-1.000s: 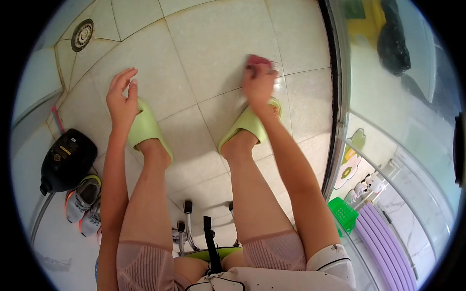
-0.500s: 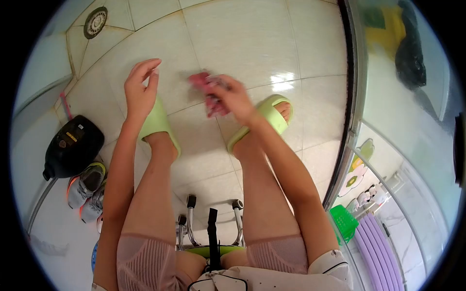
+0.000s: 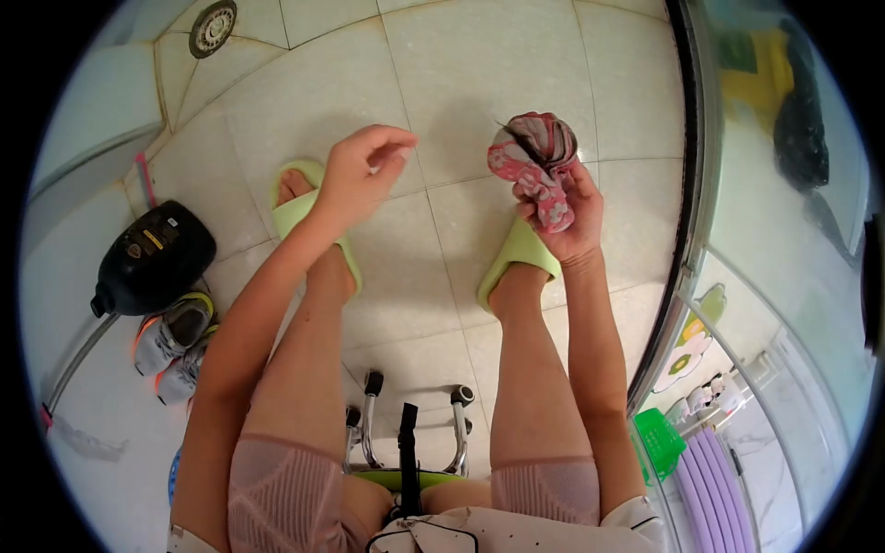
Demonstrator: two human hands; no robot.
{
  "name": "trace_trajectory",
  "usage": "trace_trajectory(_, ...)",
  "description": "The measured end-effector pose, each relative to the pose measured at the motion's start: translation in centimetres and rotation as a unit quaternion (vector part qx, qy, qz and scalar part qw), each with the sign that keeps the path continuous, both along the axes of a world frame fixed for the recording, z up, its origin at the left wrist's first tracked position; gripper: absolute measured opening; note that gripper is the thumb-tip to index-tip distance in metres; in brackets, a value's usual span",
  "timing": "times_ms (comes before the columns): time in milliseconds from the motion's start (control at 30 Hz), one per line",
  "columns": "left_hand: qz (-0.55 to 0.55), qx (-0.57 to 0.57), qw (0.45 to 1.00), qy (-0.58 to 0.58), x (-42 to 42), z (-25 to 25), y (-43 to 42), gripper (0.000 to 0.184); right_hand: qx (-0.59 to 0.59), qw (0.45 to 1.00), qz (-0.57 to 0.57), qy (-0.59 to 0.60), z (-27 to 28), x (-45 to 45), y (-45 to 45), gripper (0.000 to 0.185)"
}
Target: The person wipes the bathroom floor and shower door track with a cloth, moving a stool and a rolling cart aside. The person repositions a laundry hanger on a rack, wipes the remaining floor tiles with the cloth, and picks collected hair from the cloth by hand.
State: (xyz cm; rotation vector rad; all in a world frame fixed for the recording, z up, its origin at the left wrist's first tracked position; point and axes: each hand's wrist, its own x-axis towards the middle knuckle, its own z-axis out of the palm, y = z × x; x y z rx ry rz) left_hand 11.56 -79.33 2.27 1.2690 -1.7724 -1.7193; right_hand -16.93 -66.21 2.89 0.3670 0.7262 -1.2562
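My right hand [image 3: 573,214] is closed around the lower part of a bunched pink-and-grey floral cloth [image 3: 535,168]. The cloth is gathered into a bundle with a striped fold at the top, and a dark strand shows across it. Part of my palm and some fingers are hidden behind the cloth. My left hand [image 3: 364,175] hovers over the floor beside the left slipper, its fingers loosely bent and the thumb a little apart; I make out nothing held in it. Light green slippers [image 3: 518,253] are on both feet below the hands.
Pale tiles [image 3: 452,74] cover the floor, with a round drain [image 3: 213,28] at upper left. A black bottle-shaped container [image 3: 152,258] and grey sneakers [image 3: 175,332] stand at left. A glass-door frame [image 3: 687,166] runs along the right, near a green basket [image 3: 658,447]. Chrome chair legs [image 3: 371,415] are below.
My right hand has moved right with the cloth and turned palm up, so the bundle shows more clearly. My left hand has moved right, toward the middle. The view has shifted slightly.
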Motion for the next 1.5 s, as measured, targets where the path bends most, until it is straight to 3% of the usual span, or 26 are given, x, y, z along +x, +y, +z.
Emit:
trace_trajectory(167, 0.016, 0.125, 0.991, 0.042, -3.7, 3.3, -0.6, 0.026, -0.008, 1.000, 0.010, -0.001, 1.2, 2.1, -1.8, 0.061)
trace_trajectory(267, 0.108, 0.330, 0.931, 0.115, -5.3, 4.1, -1.4, 0.034, -0.008, 1.000, 0.028, -0.004, 1.9, 2.7, -2.4, 0.061)
trace_trajectory(367, 0.093, 0.351, 0.924, 0.121, -5.5, 4.9, -1.6, 0.033, -0.015, 0.991, 0.095, 0.094, 2.2, 3.5, -2.6, 0.055)
trace_trajectory(567, 0.122, 0.066, 0.990, 0.017, -5.0, 4.4, -0.4, 0.023, -0.040, 0.987, 0.092, 0.123, 1.8, 4.3, -3.1, 0.045)
trace_trajectory(667, 0.094, 0.044, 0.993, 0.059, -5.2, 4.0, 0.2, 0.021, -0.060, 0.982, 0.101, 0.149, 3.1, 4.9, -3.7, 0.052)
trace_trajectory(867, 0.040, -0.131, 0.989, -0.056, -6.2, 3.7, 0.5, 0.019, -0.088, 0.961, 0.159, 0.209, 3.1, 5.6, -4.1, 0.054)
trace_trajectory(967, 0.062, 0.022, 0.998, -0.021, -5.5, 4.2, -1.0, 0.017, -0.076, 0.979, 0.098, 0.163, 2.8, 5.6, -3.9, 0.056)
trace_trajectory(1167, 0.233, 0.140, 0.956, 0.109, -1.7, 4.0, -3.9, 0.012, -0.045, 0.994, 0.015, 0.098, 2.7, 3.4, -3.4, 0.055)
trace_trajectory(1367, 0.219, 0.198, 0.950, 0.103, -1.0, 3.2, -2.6, 0.014, -0.047, 0.994, -0.046, 0.087, 2.5, 2.4, -3.5, 0.051)
trace_trajectory(1500, 0.125, 0.180, 0.972, 0.089, -2.4, 4.3, -1.7, 0.015, -0.074, 0.995, -0.050, 0.051, 2.9, 1.9, -3.5, 0.050)
